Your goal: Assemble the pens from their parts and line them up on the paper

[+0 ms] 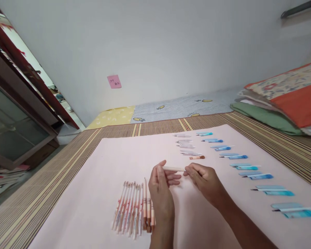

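Observation:
My left hand (162, 186) pinches one end of a pale pen barrel (174, 169) between thumb and forefinger, its other fingers stretched out below. The opposite end is closed in the fingertips of my right hand (203, 178). The barrel lies nearly level above the pink sheet. Just beyond my hands is a short brown-and-peach pen part (197, 157). Beside my left wrist, several patterned pens (128, 209) lie in a row. Next to them are brown-ended pens (145, 207), partly hidden by my left forearm.
Several blue pens in separated parts (259, 190) run down the sheet's right side. Clear pen parts (185, 145) lie farther back. The pink sheet (88, 193) covers a striped mat (52, 176). Folded bedding (282, 114) is stacked at right, against the wall (171, 52).

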A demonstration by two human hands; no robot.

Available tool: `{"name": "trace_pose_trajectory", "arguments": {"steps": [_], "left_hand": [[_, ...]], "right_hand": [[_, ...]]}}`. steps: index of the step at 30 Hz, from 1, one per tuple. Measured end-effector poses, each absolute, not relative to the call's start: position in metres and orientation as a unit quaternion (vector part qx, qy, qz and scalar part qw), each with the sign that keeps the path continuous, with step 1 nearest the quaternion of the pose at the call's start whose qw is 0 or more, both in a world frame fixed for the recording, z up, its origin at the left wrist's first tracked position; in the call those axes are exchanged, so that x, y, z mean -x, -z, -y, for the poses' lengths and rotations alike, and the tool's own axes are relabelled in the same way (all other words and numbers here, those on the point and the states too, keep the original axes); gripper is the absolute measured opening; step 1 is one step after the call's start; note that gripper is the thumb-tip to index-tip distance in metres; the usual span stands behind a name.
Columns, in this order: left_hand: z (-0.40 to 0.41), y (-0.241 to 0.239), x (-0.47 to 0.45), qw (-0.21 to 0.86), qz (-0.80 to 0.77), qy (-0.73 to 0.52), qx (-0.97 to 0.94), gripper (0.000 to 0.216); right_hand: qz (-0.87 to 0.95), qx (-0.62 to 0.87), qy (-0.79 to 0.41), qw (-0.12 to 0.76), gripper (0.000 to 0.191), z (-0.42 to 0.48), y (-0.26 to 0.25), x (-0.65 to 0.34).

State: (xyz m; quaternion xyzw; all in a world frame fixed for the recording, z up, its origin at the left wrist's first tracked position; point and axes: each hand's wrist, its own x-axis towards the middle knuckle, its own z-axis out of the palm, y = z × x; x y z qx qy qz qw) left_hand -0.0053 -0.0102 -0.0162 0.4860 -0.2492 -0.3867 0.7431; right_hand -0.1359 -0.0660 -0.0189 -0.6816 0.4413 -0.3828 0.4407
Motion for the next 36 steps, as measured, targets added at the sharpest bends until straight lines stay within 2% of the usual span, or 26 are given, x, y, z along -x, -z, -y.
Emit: {"name": "trace_pose_trajectory", "arguments": {"steps": [4, 7, 14, 18, 21, 24, 28, 32, 36], "left_hand": [[0.012, 0.019, 0.003, 0.755, 0.210, 0.398, -0.477, 0.042], [0.012, 0.015, 0.003, 0.771, 0.172, 0.422, -0.444, 0.037], [0.006, 0.005, 0.009, 0.767, 0.208, 0.485, -0.364, 0.033], [0.011, 0.012, 0.007, 0.797, 0.076, 0.485, -0.352, 0.016], [0.018, 0.013, 0.002, 0.796, -0.050, 0.503, -0.333, 0.020], [0.021, 0.011, -0.003, 0.787, -0.101, 0.519, -0.318, 0.022], [0.021, 0.009, -0.002, 0.782, -0.100, 0.525, -0.320, 0.021], [0.020, 0.012, 0.004, 0.795, -0.050, 0.509, -0.326, 0.019], [0.017, 0.017, 0.009, 0.813, 0.031, 0.478, -0.330, 0.014]], "right_hand": [[-0.444, 0.703, 0.397, 0.388, 0.037, 0.067, 0.015, 0.139], [-0.448, 0.698, 0.406, 0.384, 0.035, 0.065, 0.012, 0.140], [-0.436, 0.655, 0.401, 0.469, 0.043, 0.061, 0.007, 0.142], [-0.397, 0.637, 0.427, 0.504, 0.036, 0.059, 0.003, 0.139], [-0.382, 0.622, 0.448, 0.517, 0.036, 0.060, 0.004, 0.138], [-0.379, 0.611, 0.478, 0.504, 0.029, 0.062, 0.006, 0.138], [-0.399, 0.624, 0.492, 0.457, 0.023, 0.061, 0.007, 0.138], [-0.438, 0.651, 0.465, 0.411, 0.035, 0.058, 0.006, 0.137], [-0.443, 0.648, 0.450, 0.427, 0.039, 0.063, 0.012, 0.139]]}}
